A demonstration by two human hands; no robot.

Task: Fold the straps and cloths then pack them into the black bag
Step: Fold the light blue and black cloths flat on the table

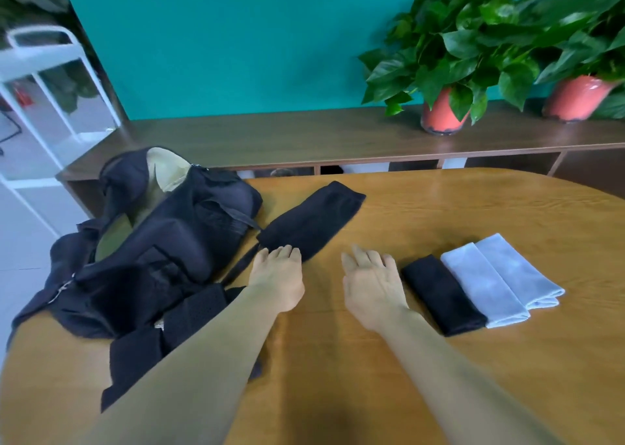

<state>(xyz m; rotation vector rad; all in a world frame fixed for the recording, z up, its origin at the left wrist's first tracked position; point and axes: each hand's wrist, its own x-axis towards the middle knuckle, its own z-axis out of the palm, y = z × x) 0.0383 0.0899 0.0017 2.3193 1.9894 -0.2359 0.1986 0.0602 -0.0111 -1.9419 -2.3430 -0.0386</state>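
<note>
A black bag [159, 238] lies open on the left of the wooden table [406, 360], its tan lining showing. A folded black strap piece [313, 219] lies beside the bag. My left hand [279, 277] reaches flat over its near end, fingers straight and touching it. My right hand [372, 289] hovers open over bare table to the right. Right of that hand lie a folded black cloth [443, 295] and two folded white cloths [487, 284] [521, 268], side by side. More black padded straps [145, 353] lie under my left forearm.
A dark wooden shelf unit [304, 133] runs behind the table against a teal wall. Two potted plants in orange pots [441, 113] [575, 99] stand on it. A white metal rack [44, 82] stands at the far left.
</note>
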